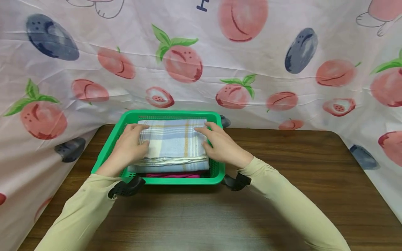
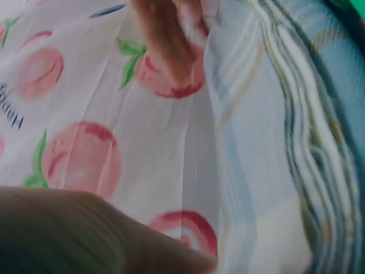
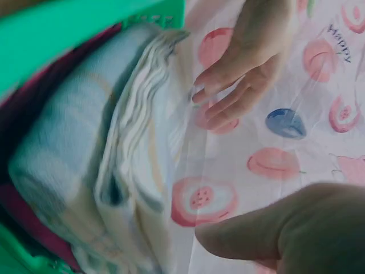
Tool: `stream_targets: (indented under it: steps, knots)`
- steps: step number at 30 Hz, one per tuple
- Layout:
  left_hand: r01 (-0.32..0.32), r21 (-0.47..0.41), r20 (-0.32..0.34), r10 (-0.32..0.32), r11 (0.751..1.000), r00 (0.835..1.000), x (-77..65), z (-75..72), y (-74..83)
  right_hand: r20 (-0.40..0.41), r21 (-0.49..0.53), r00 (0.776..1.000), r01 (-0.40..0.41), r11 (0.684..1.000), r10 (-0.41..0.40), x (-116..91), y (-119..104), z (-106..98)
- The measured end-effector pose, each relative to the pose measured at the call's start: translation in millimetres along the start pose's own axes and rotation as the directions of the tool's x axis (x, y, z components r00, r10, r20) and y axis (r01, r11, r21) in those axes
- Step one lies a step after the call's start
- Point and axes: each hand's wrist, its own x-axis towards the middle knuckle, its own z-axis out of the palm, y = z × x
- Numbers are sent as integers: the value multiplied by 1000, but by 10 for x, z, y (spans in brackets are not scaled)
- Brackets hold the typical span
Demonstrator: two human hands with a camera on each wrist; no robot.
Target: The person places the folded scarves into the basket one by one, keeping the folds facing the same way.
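A folded plaid cloth [image 1: 171, 139] in pale blue, cream and yellow lies in a green plastic basket [image 1: 185, 181]. More blue plaid fabric and a magenta cloth [image 1: 172, 175] show beneath its front edge. My left hand [image 1: 129, 146] is at the cloth's left side, thumb and fingers spread apart. On the opposite side my right hand [image 1: 221, 143] is spread in the same way, its fingertips over the cloth's edge. Both wrist views show the cloth's layered folds [image 3: 134, 125] beside the hands, with no finger curled round them. Whether the fingertips touch the fabric I cannot tell.
The basket stands on a dark brown wooden table [image 1: 282, 167], near its back left corner. A white curtain [image 1: 201, 94] with a peach print hangs behind and along the sides. Dark straps [image 1: 127, 187] sit at both wrists.
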Motion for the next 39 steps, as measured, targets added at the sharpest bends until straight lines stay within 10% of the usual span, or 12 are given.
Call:
stream_targets:
  steps: [10,19,32,39]
  knots:
    - [-20,140,230,-13,990,973,204,133,43,243,-103,969,58,993,-32,263,8,119]
    - [-47,96,429,2,994,903,377,266,-51,377,-177,921,-28,984,94,346,70,292]
    - [-206,269,487,51,941,872,492,292,-87,548,-228,828,15,973,116,578,28,340]
    - [-151,356,486,-45,922,873,567,346,-28,579,-274,807,64,959,112,695,69,335]
